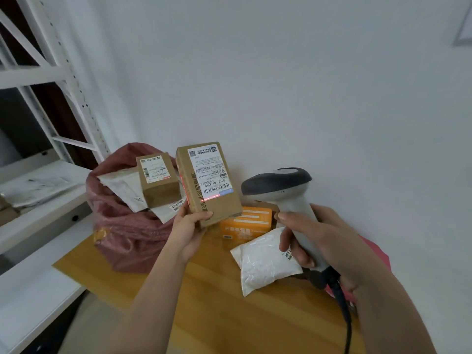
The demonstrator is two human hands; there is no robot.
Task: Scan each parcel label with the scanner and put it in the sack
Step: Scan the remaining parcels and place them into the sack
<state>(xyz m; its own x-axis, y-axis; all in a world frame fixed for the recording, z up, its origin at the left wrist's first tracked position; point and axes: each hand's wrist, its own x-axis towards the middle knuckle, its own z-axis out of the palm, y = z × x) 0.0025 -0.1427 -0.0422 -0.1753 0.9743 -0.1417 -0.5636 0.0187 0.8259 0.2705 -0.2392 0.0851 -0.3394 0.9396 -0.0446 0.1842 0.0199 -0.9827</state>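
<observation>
The left hand (190,227) grips a box (208,181) by its lower corner — thumb on the front face, fingers curled behind — and holds it upright above the table (217,302), label (210,169) toward the camera. A red scan line lies across the label's lower edge. The right hand (319,241) is wrapped round the handle of the scanner (283,195), forefinger at the trigger, its head turned toward the box, just to the right of it. Behind and left of the left hand stands the red sack (120,226), already holding a small box (157,178) and white mailers. Between the two hands, lower down, an orange box (245,223) and a white pouch (263,261) lie on the table — the pouch touching the right hand's fingers.
</observation>
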